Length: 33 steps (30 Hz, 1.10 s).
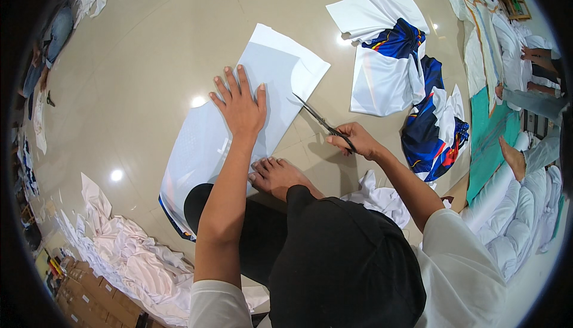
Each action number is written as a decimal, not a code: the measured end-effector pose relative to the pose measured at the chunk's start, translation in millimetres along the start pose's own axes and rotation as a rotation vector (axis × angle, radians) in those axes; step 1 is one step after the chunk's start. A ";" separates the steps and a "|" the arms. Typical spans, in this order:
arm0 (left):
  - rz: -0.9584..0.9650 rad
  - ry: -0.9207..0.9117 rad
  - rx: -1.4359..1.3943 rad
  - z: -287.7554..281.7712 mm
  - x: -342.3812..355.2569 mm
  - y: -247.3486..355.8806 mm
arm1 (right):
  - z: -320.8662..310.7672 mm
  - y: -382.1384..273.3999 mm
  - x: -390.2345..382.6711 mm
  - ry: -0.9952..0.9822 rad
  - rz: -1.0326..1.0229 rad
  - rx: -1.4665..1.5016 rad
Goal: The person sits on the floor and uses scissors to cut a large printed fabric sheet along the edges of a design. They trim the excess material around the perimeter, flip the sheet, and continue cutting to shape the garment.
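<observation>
A white and pale-blue piece of fabric (197, 143) lies flat on the tiled floor in front of me. My left hand (240, 104) presses down on its middle, palm flat and fingers spread. To the right, my right hand (353, 139) grips the handles of a pair of scissors (316, 116). Their blades point up and left, with the tip at the fabric's right edge; whether the blades touch the cloth I cannot tell. My bare foot (280, 176) rests beside the fabric's lower edge.
Cut white and blue patterned fabric pieces (388, 77) lie at the upper right. Crumpled pale cloth (137, 250) spreads at the lower left, near cardboard boxes (89, 292). Another person's foot (513, 158) is at far right, by a green cloth (486, 143) and white rolls (489, 200).
</observation>
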<state>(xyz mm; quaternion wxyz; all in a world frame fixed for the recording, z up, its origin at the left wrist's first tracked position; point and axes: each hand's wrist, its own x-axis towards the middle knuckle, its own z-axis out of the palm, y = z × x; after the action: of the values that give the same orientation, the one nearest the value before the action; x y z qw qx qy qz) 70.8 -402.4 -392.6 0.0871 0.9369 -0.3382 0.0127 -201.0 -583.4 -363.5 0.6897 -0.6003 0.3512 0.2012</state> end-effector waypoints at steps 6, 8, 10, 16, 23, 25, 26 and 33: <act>0.002 0.006 -0.009 -0.3 -0.1 0.2 | 2.5 -4.4 -1.7 0.007 0.001 0.025; 0.001 0.003 -0.005 -1.3 -0.2 0.4 | 3.4 -7.5 -2.6 0.014 -0.001 0.014; 0.001 0.002 0.005 -1.7 -0.1 0.6 | 3.4 -8.4 -2.3 0.017 -0.001 0.007; -0.004 -0.007 0.005 -1.7 0.5 1.7 | 2.7 -3.4 0.1 0.037 0.009 0.000; -0.006 -0.010 0.015 -2.4 0.7 1.9 | 2.1 0.8 -0.1 0.050 0.000 -0.013; -0.005 -0.005 0.018 -2.3 0.7 0.8 | 3.5 0.9 0.0 0.050 -0.005 -0.010; -0.006 -0.004 0.018 -2.2 0.6 0.3 | 4.0 0.7 -0.2 0.051 -0.004 -0.012; -0.006 -0.007 0.016 -2.4 0.7 1.5 | 7.1 11.3 -2.0 0.068 -0.022 0.014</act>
<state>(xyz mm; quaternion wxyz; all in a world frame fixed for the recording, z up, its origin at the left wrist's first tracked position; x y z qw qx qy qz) 70.5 -403.5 -390.0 0.0787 0.9387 -0.3355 0.0119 -208.5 -574.0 -369.6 0.6839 -0.6058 0.3693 0.1703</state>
